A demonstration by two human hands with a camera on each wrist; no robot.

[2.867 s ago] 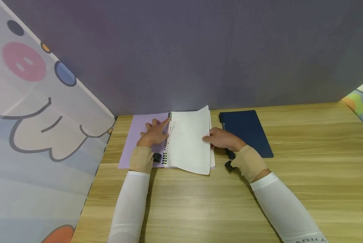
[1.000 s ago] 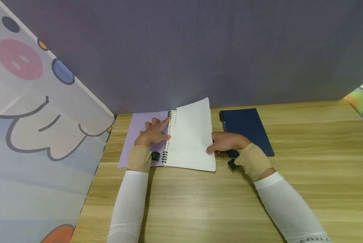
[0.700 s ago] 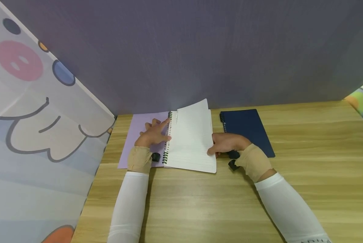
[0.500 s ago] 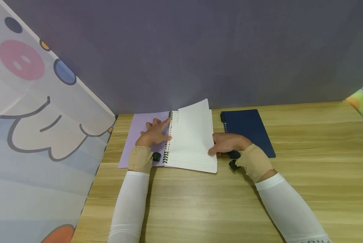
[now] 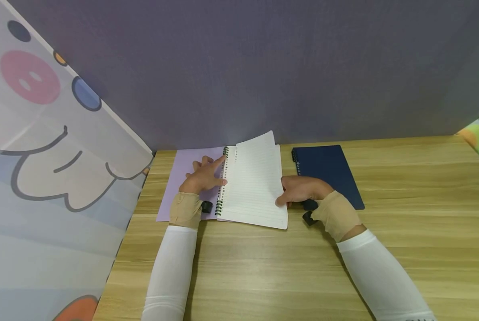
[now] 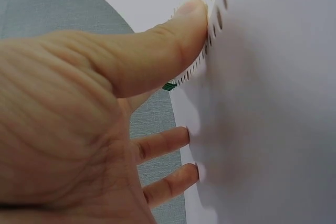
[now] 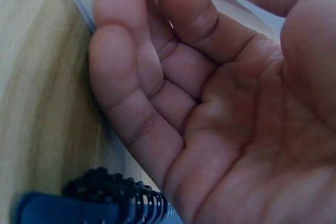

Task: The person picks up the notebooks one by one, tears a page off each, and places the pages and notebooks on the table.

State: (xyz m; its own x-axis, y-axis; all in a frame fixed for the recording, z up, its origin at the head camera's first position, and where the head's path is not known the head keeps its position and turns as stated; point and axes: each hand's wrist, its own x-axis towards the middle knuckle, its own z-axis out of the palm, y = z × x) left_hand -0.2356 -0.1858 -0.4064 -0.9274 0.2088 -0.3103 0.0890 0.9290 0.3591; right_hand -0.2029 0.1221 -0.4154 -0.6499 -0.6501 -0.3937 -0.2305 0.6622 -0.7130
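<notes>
A spiral notebook with a lilac cover lies open on the table. My left hand rests over the cover and the green wire spiral, fingers spread; in the left wrist view its thumb presses along the punched edge. My right hand pinches the right edge of a lined white sheet between thumb and curled fingers. The sheet's top tilts up past the page beneath, its upper punched holes standing apart from the rings. Whether its lower holes remain on the spiral, I cannot tell.
A navy spiral notebook lies closed on the right, partly behind my right hand and wrist. A grey panel rises behind the wooden table. A cartoon-printed wall stands at the left. Black camera pieces sit at both wrists.
My right hand has moved slightly down and right along the sheet's edge. The sheet's upper part has come away from the spiral and shifted right. My left hand has stayed in place.
</notes>
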